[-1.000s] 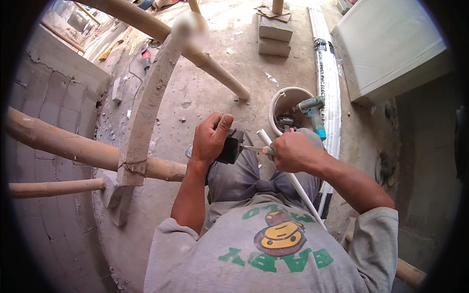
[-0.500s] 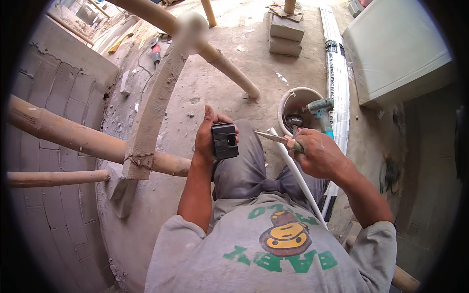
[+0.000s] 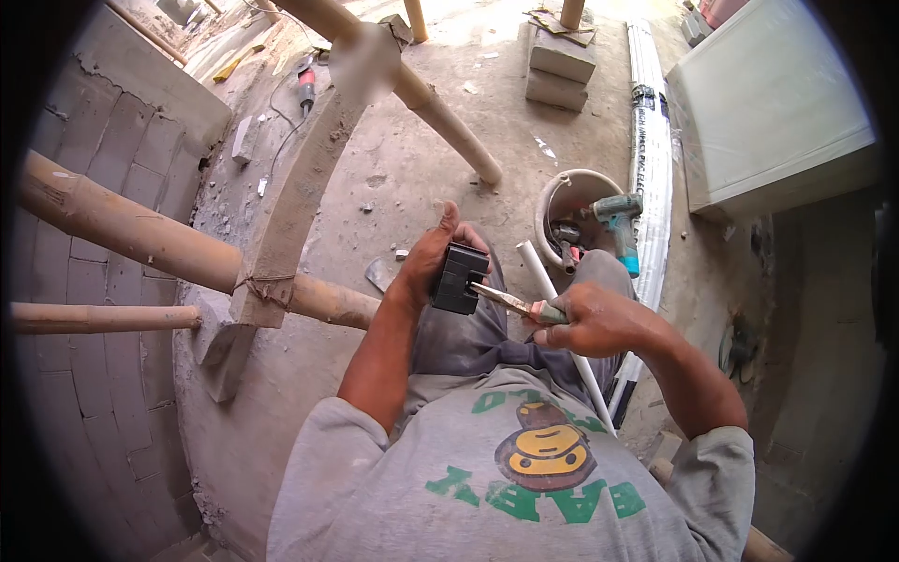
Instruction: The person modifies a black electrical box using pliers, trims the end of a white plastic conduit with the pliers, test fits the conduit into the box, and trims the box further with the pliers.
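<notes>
My left hand (image 3: 434,257) holds a black box (image 3: 459,278) above my lap, its thumb raised past the box's top edge. Fingers of my right hand (image 3: 595,318) wrap round the handle of a pointed metal tool (image 3: 505,298), perhaps pliers. The tool's tip meets the opening in the box's right side. A white pipe (image 3: 565,339) slants under my right wrist, between my legs.
A bucket (image 3: 544,208) with tools stands ahead, a teal drill (image 3: 619,229) at its rim. Wrapped white pipes (image 3: 649,169) run along the right. Bamboo poles (image 3: 140,234) and a wooden beam (image 3: 302,187) cross the left. Stacked blocks (image 3: 559,70) stand farther off.
The black box has moved right and tilted. The tool has come back from beside it, so its tip is again at the box. The view has shifted slightly.
</notes>
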The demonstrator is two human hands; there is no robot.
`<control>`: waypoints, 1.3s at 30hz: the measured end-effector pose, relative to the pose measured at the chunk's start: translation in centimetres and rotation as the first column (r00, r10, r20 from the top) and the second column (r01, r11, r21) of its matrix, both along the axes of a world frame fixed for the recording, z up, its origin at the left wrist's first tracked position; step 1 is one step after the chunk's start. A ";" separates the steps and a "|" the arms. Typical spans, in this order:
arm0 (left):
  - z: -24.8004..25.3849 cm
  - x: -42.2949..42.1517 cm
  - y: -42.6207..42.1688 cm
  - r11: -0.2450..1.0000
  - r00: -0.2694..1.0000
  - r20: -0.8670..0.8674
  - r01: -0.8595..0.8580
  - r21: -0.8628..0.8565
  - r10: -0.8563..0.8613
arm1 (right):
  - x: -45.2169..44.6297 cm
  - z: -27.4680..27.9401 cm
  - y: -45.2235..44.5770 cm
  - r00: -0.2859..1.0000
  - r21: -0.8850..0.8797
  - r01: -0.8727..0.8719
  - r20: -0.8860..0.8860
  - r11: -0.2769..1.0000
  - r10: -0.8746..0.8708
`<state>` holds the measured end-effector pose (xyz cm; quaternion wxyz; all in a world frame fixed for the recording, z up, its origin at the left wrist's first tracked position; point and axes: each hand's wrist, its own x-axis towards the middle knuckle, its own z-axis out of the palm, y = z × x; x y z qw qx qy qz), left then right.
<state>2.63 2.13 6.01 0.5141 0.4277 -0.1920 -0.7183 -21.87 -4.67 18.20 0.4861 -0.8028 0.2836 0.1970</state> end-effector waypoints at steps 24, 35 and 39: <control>-4.4 -0.2 0.7 0.979 0.977 0.130 0.152 0.133 -0.169 | -0.1 -3.9 0.4 0.986 0.370 0.153 -0.116 0.916 -0.117; -3.2 -0.5 0.6 0.970 0.963 0.151 0.200 0.138 -0.221 | -0.6 -4.0 2.7 0.985 0.253 0.172 -0.041 0.952 -0.166; -3.1 -1.1 0.3 0.990 0.896 0.422 0.105 0.094 -0.135 | -0.9 -4.1 2.8 0.976 0.248 0.217 -0.030 0.944 -0.217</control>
